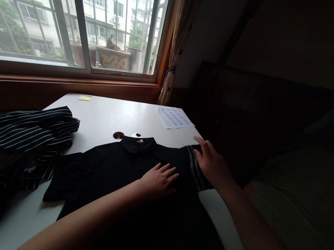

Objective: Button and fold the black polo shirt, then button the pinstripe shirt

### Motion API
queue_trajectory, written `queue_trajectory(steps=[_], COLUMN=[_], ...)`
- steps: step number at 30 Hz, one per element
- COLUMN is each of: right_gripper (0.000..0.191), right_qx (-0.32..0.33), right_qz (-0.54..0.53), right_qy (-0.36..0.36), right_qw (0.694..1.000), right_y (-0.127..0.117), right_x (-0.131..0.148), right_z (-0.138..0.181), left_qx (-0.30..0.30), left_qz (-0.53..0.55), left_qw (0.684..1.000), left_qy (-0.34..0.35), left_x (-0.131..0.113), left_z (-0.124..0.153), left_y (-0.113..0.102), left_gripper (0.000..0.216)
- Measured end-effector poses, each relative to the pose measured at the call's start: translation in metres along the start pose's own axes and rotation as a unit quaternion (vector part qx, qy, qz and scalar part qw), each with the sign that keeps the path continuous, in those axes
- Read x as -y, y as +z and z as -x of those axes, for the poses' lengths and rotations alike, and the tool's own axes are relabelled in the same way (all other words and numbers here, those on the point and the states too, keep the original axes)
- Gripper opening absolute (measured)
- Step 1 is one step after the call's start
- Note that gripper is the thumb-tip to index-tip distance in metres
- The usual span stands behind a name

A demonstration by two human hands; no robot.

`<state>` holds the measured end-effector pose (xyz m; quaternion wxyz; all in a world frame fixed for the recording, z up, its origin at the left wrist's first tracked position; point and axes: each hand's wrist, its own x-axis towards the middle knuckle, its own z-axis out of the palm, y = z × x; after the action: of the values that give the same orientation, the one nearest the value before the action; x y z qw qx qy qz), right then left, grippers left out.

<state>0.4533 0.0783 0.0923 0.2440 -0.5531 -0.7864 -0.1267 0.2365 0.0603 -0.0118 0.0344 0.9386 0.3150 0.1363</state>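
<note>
A black short-sleeved polo shirt (97,169) lies spread out on the white table (104,116), its collar toward the window. Flat on the shirt's chest rests my left hand (160,180), fingers spread and holding nothing. My right hand (212,163) is at the sleeve with grey stripes on the right side, thumb and fingers apart over the cloth. Whether its fingertips press on the sleeve I cannot tell. The lower part of the shirt fades into shadow, and my left forearm covers some of it.
Dark striped clothing (20,133) lies heaped at the table's left. Printed papers (174,118) and a yellow sticky note (85,97) lie toward the far edge. Near the collar are a round cable hole (118,135) and a small white round object (137,135). Beyond stands a barred window (118,17).
</note>
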Motion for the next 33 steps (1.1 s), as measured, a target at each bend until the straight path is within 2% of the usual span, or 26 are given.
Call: queue_trajectory(steps=[4, 9, 14, 18, 22, 25, 27, 30, 33], right_gripper=[0.049, 0.050, 0.041, 0.030, 0.045, 0.057, 0.058, 0.056, 0.057], right_qx=[0.015, 0.052, 0.041, 0.095, 0.170, 0.195, 0.184, 0.151, 0.129], right_qz=[0.006, -0.085, -0.173, -0.175, -0.156, -0.145, -0.128, -0.088, -0.054], right_qy=[-0.019, -0.052, 0.002, 0.043, 0.068, 0.060, 0.052, 0.048, 0.037], right_qw=[1.000, 0.994, 0.984, 0.979, 0.971, 0.968, 0.973, 0.984, 0.989], right_y=[-0.001, 0.000, 0.005, 0.012, 0.021, 0.031, 0.039, 0.048, 0.052], right_x=[0.018, 0.034, 0.015, -0.007, -0.013, -0.010, -0.007, -0.006, -0.008], right_z=[-0.003, -0.002, 0.012, 0.043, 0.082, 0.105, 0.114, 0.123, 0.129], left_qx=[-0.026, -0.034, -0.041, -0.068, -0.113, -0.135, -0.148, -0.159, -0.138], left_qz=[-0.010, 0.010, 0.038, 0.107, 0.202, 0.267, 0.307, 0.377, 0.454], left_qw=[0.999, 0.999, 0.998, 0.987, 0.950, 0.916, 0.895, 0.861, 0.824], left_qy=[-0.017, -0.012, -0.041, -0.100, -0.208, -0.268, -0.287, -0.302, -0.308], left_x=[-0.002, 0.004, 0.029, 0.042, 0.042, 0.036, 0.032, 0.024, 0.020], left_z=[-0.028, -0.034, -0.020, -0.017, -0.024, -0.033, -0.037, -0.039, -0.030], left_y=[0.021, 0.023, 0.012, 0.000, -0.004, -0.002, -0.002, -0.007, -0.017], left_gripper=[0.057, 0.038, 0.028, 0.023, 0.037, 0.057, 0.063, 0.055, 0.052])
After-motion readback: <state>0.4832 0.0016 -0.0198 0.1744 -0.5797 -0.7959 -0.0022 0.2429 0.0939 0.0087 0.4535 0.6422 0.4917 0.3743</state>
